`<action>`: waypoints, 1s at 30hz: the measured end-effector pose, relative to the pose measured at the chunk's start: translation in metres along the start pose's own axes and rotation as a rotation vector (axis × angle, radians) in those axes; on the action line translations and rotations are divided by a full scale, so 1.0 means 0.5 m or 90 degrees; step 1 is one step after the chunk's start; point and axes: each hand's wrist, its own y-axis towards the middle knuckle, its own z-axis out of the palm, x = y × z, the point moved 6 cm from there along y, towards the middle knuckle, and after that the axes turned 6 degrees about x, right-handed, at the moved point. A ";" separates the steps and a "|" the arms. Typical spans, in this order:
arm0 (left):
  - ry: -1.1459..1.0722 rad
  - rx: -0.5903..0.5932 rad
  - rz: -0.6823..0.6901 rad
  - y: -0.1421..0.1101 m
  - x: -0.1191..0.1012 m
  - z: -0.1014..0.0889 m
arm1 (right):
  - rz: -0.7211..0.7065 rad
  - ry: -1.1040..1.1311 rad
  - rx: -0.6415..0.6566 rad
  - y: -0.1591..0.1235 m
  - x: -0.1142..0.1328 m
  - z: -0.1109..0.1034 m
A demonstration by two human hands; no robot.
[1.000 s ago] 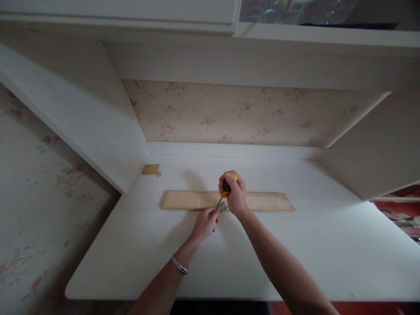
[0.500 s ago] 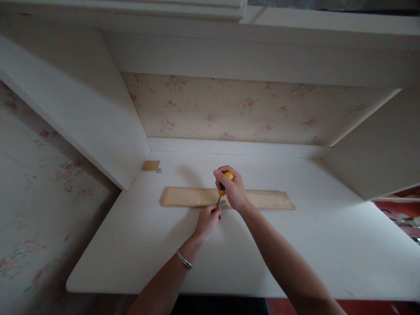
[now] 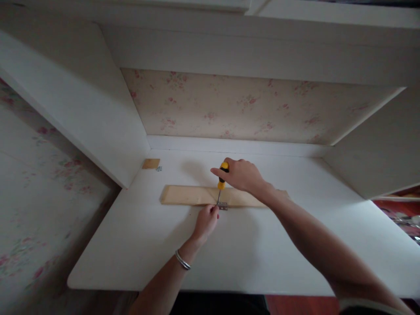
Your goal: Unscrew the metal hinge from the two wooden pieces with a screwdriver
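Observation:
A thin wooden board (image 3: 183, 195) lies flat across the white desktop. On its near edge, around the middle, is a small metal hinge (image 3: 223, 206) with holes. My left hand (image 3: 205, 222) is closed in a pinch at the hinge's left end, its fingertips partly hidden. My right hand (image 3: 244, 175) is wrapped round the handle of a yellow and black screwdriver (image 3: 224, 166), thumb pointing left. The screwdriver stands nearly upright, with its tip down at the hinge's left end beside my left fingertips. Whether a screw sits under the tip cannot be made out.
A small tan wooden piece (image 3: 151, 163) and several small screws (image 3: 159, 168) lie at the back left of the desktop (image 3: 131, 245). White side panels (image 3: 82, 100) flank the desk, and a cabinet overhangs it. Flowered wallpaper (image 3: 226, 105) covers the back.
My right hand has turned about the screwdriver handle, with wrist and forearm swung out to the right. The hinge now looks straighter along the board's edge. My left hand has barely moved.

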 end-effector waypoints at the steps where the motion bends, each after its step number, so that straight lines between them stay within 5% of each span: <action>1: 0.004 0.002 0.006 0.000 0.001 0.000 | -0.006 -0.053 0.034 0.005 -0.003 -0.008; 7: 0.014 0.001 0.009 -0.001 0.002 -0.003 | -0.180 -0.106 0.286 0.017 0.031 -0.028; 13: 0.022 -0.013 0.019 -0.006 -0.001 -0.005 | -0.117 -0.188 0.252 0.036 0.064 -0.036; 19: 0.040 -0.029 0.042 -0.007 -0.005 -0.012 | -0.230 -0.223 0.405 0.025 0.092 -0.034; 25: 0.049 -0.027 0.048 -0.010 -0.011 -0.012 | -0.132 -0.377 0.413 0.020 0.091 -0.045; 30: 0.055 -0.034 0.044 -0.010 -0.007 -0.013 | -0.253 -0.352 0.436 0.012 0.107 -0.045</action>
